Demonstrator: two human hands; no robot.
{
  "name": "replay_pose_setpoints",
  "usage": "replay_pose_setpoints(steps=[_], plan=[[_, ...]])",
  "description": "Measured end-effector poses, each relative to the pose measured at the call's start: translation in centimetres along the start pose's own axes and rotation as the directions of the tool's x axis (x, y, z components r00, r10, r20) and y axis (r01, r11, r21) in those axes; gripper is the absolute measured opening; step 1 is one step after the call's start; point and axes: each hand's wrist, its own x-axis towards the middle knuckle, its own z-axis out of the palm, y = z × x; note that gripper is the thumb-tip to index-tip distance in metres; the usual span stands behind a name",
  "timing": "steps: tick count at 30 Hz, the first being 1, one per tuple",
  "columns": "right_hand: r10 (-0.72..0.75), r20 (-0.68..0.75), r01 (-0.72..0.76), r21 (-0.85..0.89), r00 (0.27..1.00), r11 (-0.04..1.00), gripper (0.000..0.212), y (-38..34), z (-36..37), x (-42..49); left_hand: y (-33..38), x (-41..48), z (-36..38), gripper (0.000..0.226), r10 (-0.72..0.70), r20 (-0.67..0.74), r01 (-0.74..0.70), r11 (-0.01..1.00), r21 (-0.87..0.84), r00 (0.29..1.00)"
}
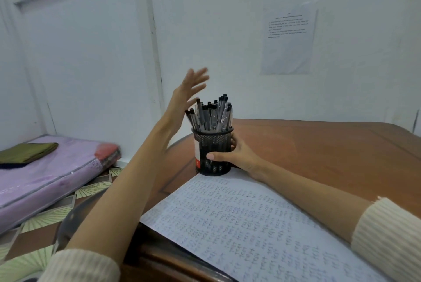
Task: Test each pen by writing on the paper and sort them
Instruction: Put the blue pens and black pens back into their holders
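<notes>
A black mesh pen cup point(213, 152) stands on the brown wooden desk point(319, 145), just beyond the top edge of a sheet of paper point(250, 224) covered in handwriting. Several grey pens with black caps point(210, 114) stick up out of the cup. My right hand point(237, 156) grips the cup from its right side, thumb across the front. My left hand point(189, 92) is raised in the air to the left of the pens, fingers straight and spread, holding nothing.
A printed sheet point(288, 38) is stuck on the white wall behind the desk. To the left, on the patterned floor, lies a purple mattress point(45, 179) with a green folded cloth point(27, 152) and a red item point(107, 149) on it.
</notes>
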Motion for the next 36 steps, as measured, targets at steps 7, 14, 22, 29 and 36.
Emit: replay_pose_setpoints(steps=[7,14,22,29,36], plan=[[0.012,0.002,-0.012,-0.001,1.0,1.0,0.076,0.1,-0.1,0.1,2.7,2.2,0.9,0.057,-0.042,0.321,-0.073,0.938,0.338,0.946],[0.021,0.01,-0.021,-0.024,1.0,0.999,0.071,0.0,-0.1,0.0,3.4,4.2,3.3,0.056,-0.346,0.42,-0.059,0.71,0.702,0.839],[0.021,-0.01,-0.021,-0.028,1.0,0.999,0.069,-0.1,-0.1,-0.1,2.6,3.4,2.8,0.052,-0.419,0.34,-0.003,0.626,0.78,0.842],[0.009,-0.008,-0.01,-0.005,1.0,1.0,0.067,0.0,0.0,-0.1,2.7,1.4,2.0,0.032,0.078,0.26,-0.169,0.922,0.348,0.962],[-0.018,0.01,0.018,-0.017,1.0,1.0,0.07,-0.1,0.1,-0.1,-1.1,-2.1,-0.9,0.151,-0.207,0.079,0.19,0.965,0.182,0.975]])
